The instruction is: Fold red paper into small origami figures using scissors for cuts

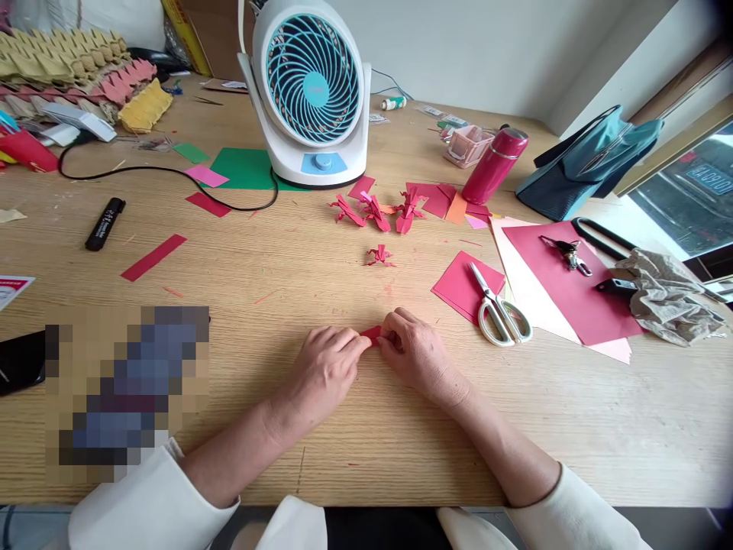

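Observation:
Between my two hands is a small piece of red paper [372, 334], lying low over the wooden table [275, 290]. My left hand [329, 363] pinches its left end with closed fingers. On the other end, the curled fingers of my right hand [418, 351] are closed; they hide much of the paper. Just beyond stands a small folded red paper figure [379, 256], with several more folded red figures [378, 212] behind it. Right of my right hand, white-handled scissors [498, 309] rest partly on a stack of red paper squares [466, 284].
A white fan [314, 92] stands at the back. A red bottle [495, 164] and a teal bag [589, 164] are at the back right, large red sheets [573, 267] at right. A black marker [105, 224] and a red strip [153, 257] lie left. A black cable [172, 169] crosses the back left.

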`<act>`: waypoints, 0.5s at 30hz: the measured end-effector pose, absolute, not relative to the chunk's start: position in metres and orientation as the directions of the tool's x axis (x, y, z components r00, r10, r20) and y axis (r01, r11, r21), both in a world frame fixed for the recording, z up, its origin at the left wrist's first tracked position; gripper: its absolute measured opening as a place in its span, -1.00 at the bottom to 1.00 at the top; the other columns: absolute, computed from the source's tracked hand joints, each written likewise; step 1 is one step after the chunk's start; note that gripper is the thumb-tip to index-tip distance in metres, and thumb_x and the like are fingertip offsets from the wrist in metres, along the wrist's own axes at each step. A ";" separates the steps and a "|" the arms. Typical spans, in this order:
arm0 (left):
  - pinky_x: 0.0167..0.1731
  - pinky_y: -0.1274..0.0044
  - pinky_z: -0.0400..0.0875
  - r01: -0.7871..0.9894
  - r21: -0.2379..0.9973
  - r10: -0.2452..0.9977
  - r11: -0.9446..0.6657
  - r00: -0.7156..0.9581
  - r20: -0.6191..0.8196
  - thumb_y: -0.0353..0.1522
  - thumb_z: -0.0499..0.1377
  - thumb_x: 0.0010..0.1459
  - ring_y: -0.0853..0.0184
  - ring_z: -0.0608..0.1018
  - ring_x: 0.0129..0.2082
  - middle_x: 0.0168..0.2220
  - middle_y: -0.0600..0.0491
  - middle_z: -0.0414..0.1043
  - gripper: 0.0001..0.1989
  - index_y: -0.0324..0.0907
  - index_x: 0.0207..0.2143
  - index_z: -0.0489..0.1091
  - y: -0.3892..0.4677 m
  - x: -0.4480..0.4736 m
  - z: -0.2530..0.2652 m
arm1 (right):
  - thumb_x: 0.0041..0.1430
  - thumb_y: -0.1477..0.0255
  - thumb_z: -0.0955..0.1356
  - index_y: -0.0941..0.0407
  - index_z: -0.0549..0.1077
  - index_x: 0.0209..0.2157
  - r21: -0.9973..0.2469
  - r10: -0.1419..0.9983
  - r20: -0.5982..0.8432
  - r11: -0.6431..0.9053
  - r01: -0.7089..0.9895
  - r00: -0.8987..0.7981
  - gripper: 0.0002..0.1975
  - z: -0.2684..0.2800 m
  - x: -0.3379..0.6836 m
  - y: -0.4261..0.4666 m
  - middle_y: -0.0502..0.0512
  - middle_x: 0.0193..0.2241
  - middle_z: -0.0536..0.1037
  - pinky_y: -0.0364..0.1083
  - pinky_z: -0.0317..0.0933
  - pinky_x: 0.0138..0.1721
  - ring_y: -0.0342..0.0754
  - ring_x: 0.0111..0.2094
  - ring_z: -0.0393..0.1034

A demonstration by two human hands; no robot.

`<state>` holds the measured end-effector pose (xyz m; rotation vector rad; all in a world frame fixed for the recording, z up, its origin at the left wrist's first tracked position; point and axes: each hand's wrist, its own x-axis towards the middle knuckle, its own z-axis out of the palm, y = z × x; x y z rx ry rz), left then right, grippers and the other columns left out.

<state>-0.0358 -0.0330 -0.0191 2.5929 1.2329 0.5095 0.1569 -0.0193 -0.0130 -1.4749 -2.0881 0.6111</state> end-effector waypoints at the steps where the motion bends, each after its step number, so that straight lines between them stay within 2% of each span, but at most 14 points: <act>1: -0.10 0.35 0.26 0.706 0.309 0.770 -0.637 0.599 0.220 -0.54 0.03 0.27 0.24 0.44 -0.18 -0.18 0.03 0.47 -0.67 -0.13 0.03 0.38 -0.035 -0.038 -0.020 | 0.07 0.64 0.29 0.09 0.24 -0.48 -0.621 0.949 0.143 0.308 0.721 -0.282 -0.82 -0.013 0.157 -0.019 -0.01 -0.46 0.34 -0.15 0.03 -0.42 -0.15 -0.47 0.18; 6: -0.03 0.28 0.26 0.690 0.178 0.711 -0.702 0.666 0.224 -0.50 0.01 0.32 0.21 0.40 -0.16 -0.11 -0.02 0.47 -0.61 -0.13 0.15 0.35 -0.040 -0.040 -0.023 | 0.07 0.64 0.28 0.09 0.24 -0.48 -0.615 0.945 0.147 0.319 0.722 -0.292 -0.82 -0.015 0.158 -0.019 -0.01 -0.45 0.35 -0.15 0.03 -0.41 -0.14 -0.46 0.19; 10: -0.08 0.31 0.31 0.706 0.201 0.734 -0.679 0.653 0.188 -0.51 0.02 0.30 0.20 0.39 -0.14 -0.08 -0.04 0.44 -0.60 -0.13 0.14 0.36 -0.040 -0.040 -0.027 | 0.07 0.64 0.29 0.09 0.24 -0.48 -0.606 0.943 0.148 0.324 0.726 -0.297 -0.82 -0.017 0.159 -0.018 -0.01 -0.45 0.34 -0.14 0.03 -0.41 -0.13 -0.46 0.19; 15: -0.10 0.33 0.33 0.690 0.243 0.732 -0.681 0.648 0.211 -0.53 0.00 0.28 0.21 0.41 -0.13 -0.07 -0.04 0.42 -0.56 -0.08 0.15 0.36 -0.039 -0.042 -0.031 | 0.08 0.64 0.29 0.09 0.24 -0.47 -0.607 0.944 0.138 0.320 0.728 -0.300 -0.82 -0.015 0.158 -0.017 -0.01 -0.45 0.34 -0.15 0.04 -0.41 -0.14 -0.46 0.19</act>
